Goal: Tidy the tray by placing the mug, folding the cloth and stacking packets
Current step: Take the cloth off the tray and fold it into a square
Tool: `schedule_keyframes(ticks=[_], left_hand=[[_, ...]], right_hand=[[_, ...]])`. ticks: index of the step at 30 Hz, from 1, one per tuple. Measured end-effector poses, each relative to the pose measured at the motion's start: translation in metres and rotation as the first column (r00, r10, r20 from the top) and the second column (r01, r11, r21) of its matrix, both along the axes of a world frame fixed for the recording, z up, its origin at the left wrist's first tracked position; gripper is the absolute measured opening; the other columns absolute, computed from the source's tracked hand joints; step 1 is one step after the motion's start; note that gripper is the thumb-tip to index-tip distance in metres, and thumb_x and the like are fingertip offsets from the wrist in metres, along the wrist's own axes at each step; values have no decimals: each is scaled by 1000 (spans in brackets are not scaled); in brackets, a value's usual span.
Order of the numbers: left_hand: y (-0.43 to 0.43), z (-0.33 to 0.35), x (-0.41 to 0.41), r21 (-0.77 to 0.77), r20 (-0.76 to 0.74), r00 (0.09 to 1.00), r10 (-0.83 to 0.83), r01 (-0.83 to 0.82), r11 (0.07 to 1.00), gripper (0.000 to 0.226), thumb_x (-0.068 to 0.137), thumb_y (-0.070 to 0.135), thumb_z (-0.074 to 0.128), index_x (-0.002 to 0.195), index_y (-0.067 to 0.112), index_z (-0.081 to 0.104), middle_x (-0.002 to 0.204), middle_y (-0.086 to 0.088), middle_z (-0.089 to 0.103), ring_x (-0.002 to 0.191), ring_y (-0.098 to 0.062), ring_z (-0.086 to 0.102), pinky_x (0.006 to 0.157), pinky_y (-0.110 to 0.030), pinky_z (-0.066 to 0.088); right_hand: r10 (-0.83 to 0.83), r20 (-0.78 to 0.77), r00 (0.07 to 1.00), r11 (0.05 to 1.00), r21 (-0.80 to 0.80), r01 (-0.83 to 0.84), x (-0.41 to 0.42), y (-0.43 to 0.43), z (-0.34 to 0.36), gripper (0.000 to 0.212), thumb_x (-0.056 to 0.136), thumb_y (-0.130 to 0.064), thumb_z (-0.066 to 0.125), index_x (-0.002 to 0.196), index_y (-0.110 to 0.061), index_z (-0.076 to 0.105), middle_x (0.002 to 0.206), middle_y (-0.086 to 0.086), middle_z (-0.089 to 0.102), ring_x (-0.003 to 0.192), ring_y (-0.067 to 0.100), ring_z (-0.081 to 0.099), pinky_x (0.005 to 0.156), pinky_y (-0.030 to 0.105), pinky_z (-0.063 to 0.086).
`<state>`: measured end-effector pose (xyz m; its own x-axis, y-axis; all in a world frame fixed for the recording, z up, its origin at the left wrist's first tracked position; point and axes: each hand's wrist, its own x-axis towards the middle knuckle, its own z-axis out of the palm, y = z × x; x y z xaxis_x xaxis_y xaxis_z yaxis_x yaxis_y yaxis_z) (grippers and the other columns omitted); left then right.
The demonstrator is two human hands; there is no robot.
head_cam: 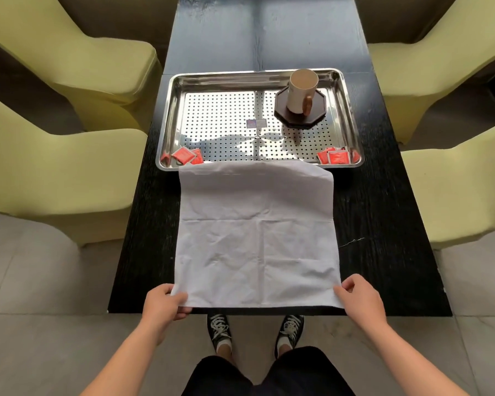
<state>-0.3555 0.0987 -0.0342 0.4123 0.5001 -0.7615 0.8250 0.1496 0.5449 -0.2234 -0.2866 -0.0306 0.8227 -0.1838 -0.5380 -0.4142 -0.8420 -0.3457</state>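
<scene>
Head view: left hand (166,302) and right hand (359,295) pinch creased white cloth (257,232) corners.

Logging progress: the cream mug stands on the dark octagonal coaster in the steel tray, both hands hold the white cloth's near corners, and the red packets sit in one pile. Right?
Not one pile: the head view shows the red packets in two groups, at the near-left and near-right corners of the steel tray. The rest holds.
</scene>
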Motion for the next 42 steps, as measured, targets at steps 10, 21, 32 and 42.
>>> schedule_keyframes(ticks=[10, 21, 32, 42], left_hand=[[-5, 20, -41, 29, 97, 995, 31, -34, 999, 68, 87, -3, 62, 135, 41, 43, 83, -16, 74, 63, -33, 70, 58, -39, 59], [7, 25, -64, -78, 199, 975, 100, -86, 993, 59, 71, -24, 33, 81, 8, 82, 98, -11, 77, 96, -38, 68, 68, -37, 62], [13, 44, -42, 268, 294, 901, -319, 243, 932, 31, 85, 5, 75, 78, 35, 79, 90, -3, 70, 86, -18, 66, 71, -13, 44], [27, 42, -79, 158, 300, 877, -375, 342, 926, 25, 79, 6, 78, 83, 30, 83, 113, 3, 74, 127, -2, 50, 103, -31, 43]], right_hand=[[-145, -99, 985, 895, 412, 173, -31, -31, 23, 12, 90, -3, 70, 87, -13, 74, 88, 11, 72, 73, 21, 68, 51, 25, 55], [25, -57, 998, 918, 396, -1, -38, -57, 44, 27, 82, 2, 76, 88, -24, 80, 84, -13, 79, 82, -1, 73, 71, 13, 51], [91, 108, 990, 879, 458, -130, -11, -56, 54, 18, 87, -8, 75, 74, -22, 77, 100, -15, 75, 97, 1, 65, 79, 22, 47], [231, 40, 972, 850, 477, -222, -23, -71, 53, 20, 88, -5, 73, 83, -23, 77, 83, 1, 77, 78, 6, 71, 71, 15, 50]])
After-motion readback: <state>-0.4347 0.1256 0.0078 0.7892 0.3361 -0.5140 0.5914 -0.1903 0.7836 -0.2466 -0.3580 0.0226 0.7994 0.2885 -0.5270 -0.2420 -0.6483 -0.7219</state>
